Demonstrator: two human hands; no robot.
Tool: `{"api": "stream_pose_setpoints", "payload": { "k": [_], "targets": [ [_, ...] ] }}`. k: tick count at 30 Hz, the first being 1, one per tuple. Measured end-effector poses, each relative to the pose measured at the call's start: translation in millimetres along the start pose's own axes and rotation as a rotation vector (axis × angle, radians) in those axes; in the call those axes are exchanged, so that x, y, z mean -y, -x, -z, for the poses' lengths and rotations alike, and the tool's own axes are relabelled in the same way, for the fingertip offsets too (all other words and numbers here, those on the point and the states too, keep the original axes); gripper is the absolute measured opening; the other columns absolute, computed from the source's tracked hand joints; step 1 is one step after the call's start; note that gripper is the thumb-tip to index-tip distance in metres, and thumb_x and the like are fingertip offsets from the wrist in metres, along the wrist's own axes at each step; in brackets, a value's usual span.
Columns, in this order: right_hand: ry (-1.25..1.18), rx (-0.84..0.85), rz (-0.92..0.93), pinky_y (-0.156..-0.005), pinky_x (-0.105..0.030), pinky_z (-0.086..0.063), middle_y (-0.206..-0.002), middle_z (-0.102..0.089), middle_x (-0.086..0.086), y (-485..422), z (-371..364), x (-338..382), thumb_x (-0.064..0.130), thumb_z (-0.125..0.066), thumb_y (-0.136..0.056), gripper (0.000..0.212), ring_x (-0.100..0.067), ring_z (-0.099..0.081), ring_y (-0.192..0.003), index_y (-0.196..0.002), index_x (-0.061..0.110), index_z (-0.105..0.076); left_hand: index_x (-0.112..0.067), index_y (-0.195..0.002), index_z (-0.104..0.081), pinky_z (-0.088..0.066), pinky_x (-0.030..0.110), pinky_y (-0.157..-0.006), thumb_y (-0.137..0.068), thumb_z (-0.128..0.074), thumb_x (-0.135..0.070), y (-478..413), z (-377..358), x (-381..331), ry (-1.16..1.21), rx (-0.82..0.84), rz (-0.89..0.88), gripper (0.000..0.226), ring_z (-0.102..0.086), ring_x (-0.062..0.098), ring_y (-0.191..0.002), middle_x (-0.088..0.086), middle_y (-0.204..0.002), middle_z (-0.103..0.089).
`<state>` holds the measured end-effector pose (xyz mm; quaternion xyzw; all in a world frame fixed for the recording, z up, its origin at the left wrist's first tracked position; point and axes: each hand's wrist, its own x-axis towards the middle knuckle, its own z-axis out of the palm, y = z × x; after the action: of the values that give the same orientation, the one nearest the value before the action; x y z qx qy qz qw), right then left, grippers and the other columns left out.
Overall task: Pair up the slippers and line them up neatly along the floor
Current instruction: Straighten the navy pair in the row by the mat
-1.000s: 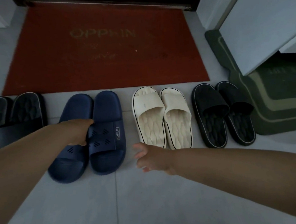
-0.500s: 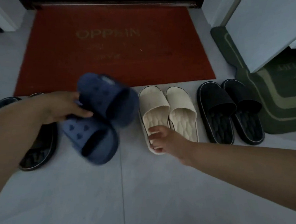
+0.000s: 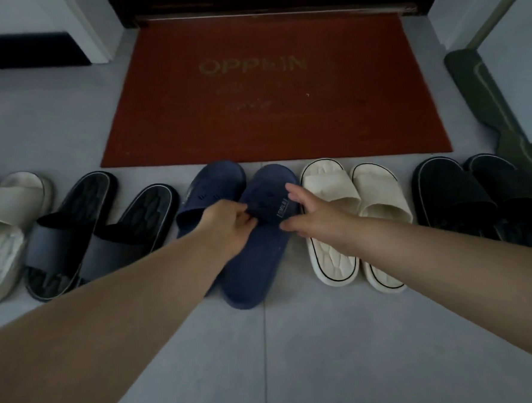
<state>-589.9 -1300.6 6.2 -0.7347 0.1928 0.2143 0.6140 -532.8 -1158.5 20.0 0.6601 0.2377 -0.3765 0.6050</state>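
The 2 navy slippers sit side by side on the floor in the row below the red doormat, between a black pair and a cream pair. Both hands are on the right-hand 1, probably to square it against its mate. The left grip pinches that slipper's strap at its inner edge, fingers curled on it, while the right grip is released, fingers straight and spread, touching the strap's outer side by the label.

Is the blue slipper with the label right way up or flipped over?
Right way up: the blue slipper shows its strap, label and footbed facing up.
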Motion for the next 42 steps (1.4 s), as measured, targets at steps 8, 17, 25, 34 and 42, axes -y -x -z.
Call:
{"api": "stream_pose_setpoints", "payload": {
  "k": [8,17,25,34,42],
  "targets": [
    [0.506,-0.036,0.139,-0.115,-0.036,-0.027,-0.156,-0.021,-0.007,-30,-10,-13,0.016,-0.071,-0.078,0.096,-0.024,-0.024,-0.142,-0.149,0.02,-0.005,-0.014,-0.079,-0.068,-0.051,0.034,-0.077,-0.074,-0.071,-0.04,-17,79,-7,-1.272,-0.227,-0.435,0.026,-0.063,0.026,-0.089,0.006,-0.09,-0.068],
    [0.609,-0.046,0.144,-0.107,-0.039,-0.037,-0.154,-0.025,-0.01,-38,-11,-8,0.006,-0.065,-0.078,0.095,-0.029,-0.035,-0.136,-0.149,0.019,-0.004,-0.022,-0.142,-0.033,-0.029,0.031,-0.11,-0.084,-0.06,-0.004,-57,117,1,-1.171,-0.131,-0.548,0.067,-0.037,0.025,-0.135,0.008,-0.151,-0.031],
    [0.633,-0.005,0.156,-0.108,-0.041,-0.038,-0.153,-0.027,-0.009,-27,-4,-16,0.008,-0.064,-0.08,0.092,-0.029,-0.036,-0.135,-0.148,0.021,-0.004,-0.026,-0.14,-0.035,-0.043,0.039,-0.103,-0.079,-0.069,-0.009,-50,116,10,-1.037,-0.104,-0.472,0.071,-0.053,0.027,-0.117,0.004,-0.143,-0.041],
    [0.82,0.51,0.353,-0.109,-0.032,-0.034,-0.156,-0.02,0.003,-3,2,98,0.039,-0.066,-0.081,0.087,-0.017,-0.03,-0.139,-0.147,0.03,-0.01,-0.011,-0.103,-0.059,-0.053,0.014,-0.074,-0.076,-0.069,0.003,72,138,-87,-0.844,0.017,-0.253,0.032,-0.061,0.004,-0.077,-0.01,-0.084,-0.064],
    [0.807,0.601,0.302,-0.093,-0.019,-0.039,-0.139,-0.045,0.003,-44,-109,142,0.022,-0.068,-0.083,0.074,-0.014,-0.047,-0.125,-0.143,0.028,-0.026,-0.017,-0.131,-0.044,-0.046,0.01,-0.083,-0.07,-0.078,-0.006,40,262,-77,-1.069,-0.019,-0.236,0.07,-0.053,0.02,-0.114,0.001,-0.116,-0.056]
  ]
}}
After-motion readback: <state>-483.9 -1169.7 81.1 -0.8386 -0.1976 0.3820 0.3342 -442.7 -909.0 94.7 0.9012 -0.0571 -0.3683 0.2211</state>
